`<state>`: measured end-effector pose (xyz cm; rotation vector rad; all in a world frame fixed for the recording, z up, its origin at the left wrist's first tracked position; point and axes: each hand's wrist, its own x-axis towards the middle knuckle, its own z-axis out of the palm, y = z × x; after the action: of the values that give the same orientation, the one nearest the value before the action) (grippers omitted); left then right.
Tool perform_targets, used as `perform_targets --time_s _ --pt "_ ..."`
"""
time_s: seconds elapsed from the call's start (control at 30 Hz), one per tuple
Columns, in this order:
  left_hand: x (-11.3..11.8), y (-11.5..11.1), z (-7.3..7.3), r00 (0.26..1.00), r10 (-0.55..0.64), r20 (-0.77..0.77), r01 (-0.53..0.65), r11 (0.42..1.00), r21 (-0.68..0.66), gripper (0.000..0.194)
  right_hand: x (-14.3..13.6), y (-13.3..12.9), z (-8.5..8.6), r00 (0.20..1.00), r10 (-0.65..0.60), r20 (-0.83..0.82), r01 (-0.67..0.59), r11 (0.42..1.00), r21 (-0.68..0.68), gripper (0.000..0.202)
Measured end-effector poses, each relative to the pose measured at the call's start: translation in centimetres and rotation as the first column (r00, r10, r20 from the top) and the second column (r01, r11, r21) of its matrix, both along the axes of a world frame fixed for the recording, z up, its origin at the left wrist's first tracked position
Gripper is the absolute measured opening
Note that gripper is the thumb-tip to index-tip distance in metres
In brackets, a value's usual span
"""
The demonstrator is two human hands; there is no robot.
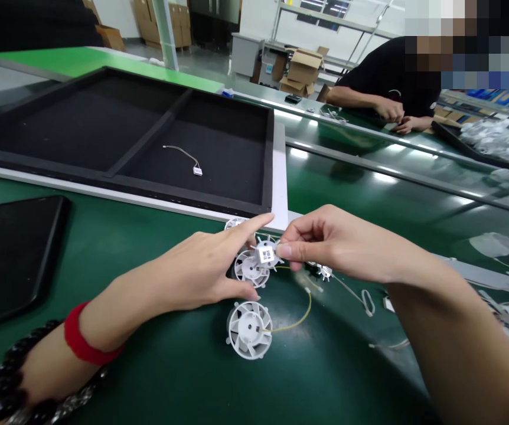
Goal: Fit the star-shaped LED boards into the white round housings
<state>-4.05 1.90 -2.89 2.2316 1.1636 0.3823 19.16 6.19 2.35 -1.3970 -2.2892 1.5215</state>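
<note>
My right hand (320, 242) pinches a small white spoked part (267, 252) between thumb and fingertips; a square label with a printed code faces up on it. Just below the part is a white round fan (246, 270), partly covered. My left hand (210, 260) is open around that fan, index finger stretched out and thumb apart; whether it touches the fan I cannot tell. Nearer to me lies another white fan (250, 330) with a yellowish cable (296, 321). A further fan (234, 223) shows partly behind my left fingers.
A large black tray (276, 171) with one small cabled piece (197, 171) lies ahead. At left is a black flat object (19, 254). Another spoked part (324, 271) and loose cables lie at right. Across the bench a co-worker (382, 77) handles something small near a pile of white parts (498, 141).
</note>
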Motion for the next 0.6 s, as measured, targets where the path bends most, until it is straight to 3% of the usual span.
perform_targets --time_s 0.1,0.27,0.37,0.5,0.6 --pt "0.3 0.0 -0.6 0.993 0.008 0.122 -0.025 0.99 0.138 0.093 -0.1 0.2 -0.3 1.0 -0.006 -0.023 0.006 1.0 -0.017 0.036" --pt "0.1 0.2 -0.6 0.965 -0.053 0.257 -0.036 0.943 0.332 0.047 -0.3 0.3 -0.8 0.986 -0.032 -0.164 0.019 0.997 -0.08 0.028" --pt "-0.1 0.4 -0.2 0.968 -0.066 0.24 -0.01 0.953 0.304 0.038 -0.6 0.0 -0.8 0.993 -0.016 -0.116 0.01 0.999 -0.048 0.029" --pt "-0.4 0.4 0.2 0.982 -0.061 0.18 0.03 0.985 0.168 0.038 -1.0 -0.7 -0.7 0.999 0.008 0.035 -0.009 1.0 0.026 0.032" --pt "-0.5 0.3 0.1 0.984 -0.077 0.159 0.067 0.995 0.068 0.038 -1.2 -1.0 -0.6 0.997 -0.001 0.083 0.001 1.0 -0.001 0.03"
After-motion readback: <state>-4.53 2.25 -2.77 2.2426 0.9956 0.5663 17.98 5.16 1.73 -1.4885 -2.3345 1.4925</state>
